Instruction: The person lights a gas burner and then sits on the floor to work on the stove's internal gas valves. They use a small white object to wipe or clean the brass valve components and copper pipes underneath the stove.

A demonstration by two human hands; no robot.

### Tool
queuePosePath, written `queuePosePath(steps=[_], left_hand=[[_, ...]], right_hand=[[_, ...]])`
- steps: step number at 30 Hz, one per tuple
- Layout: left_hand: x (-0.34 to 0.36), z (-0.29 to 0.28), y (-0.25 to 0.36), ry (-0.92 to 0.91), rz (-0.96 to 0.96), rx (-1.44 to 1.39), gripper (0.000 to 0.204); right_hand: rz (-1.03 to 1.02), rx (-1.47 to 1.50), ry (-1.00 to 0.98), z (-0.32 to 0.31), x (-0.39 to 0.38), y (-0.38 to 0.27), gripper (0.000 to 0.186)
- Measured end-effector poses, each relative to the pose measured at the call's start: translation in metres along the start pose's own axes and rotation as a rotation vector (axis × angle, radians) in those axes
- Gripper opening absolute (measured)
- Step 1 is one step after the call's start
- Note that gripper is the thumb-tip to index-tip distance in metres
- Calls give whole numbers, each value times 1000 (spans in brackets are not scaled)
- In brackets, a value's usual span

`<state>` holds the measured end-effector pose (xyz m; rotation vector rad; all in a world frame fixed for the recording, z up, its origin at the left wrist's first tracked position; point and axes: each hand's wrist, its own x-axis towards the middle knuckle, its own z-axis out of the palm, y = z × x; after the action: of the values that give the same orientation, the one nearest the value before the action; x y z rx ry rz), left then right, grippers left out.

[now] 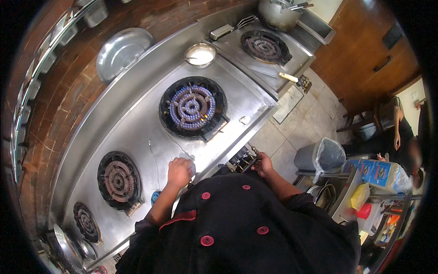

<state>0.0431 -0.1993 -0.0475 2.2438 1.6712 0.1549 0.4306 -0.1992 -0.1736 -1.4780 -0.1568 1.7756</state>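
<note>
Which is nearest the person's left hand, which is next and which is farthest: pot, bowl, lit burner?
From the left hand, in the head view:
1. Lit burner: just beyond it.
2. Bowl: past the burner.
3. Pot: top right.

Black burner (192,108) burning blue on steel stovetop (139,134)

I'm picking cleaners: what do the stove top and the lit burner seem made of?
The stove top is probably stainless steel, smooth and shiny: silvery with blurred reflections. The lit burner is perhaps cast iron, rough and dull: it looks rusty brown, though grime may hide the metal.
</note>
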Motion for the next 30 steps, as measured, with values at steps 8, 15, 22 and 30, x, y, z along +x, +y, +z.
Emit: queuePosePath(steps=[8,15,22,30], left_hand=[[-21,6,20,-4,88,-168,22],[-45,39,60,-223,-375,-662,24],[-51,118,103,-511,-452,-888,28],[-5,230,166,-455,-761,-1485,45]], right_hand=[[94,-58,-73,0,-9,-22,40],[180,-10,-149,-21,13,-17,44],[250,47,-245,-31,18,-13,48],[152,103,-183,-43,24,-6,33]])
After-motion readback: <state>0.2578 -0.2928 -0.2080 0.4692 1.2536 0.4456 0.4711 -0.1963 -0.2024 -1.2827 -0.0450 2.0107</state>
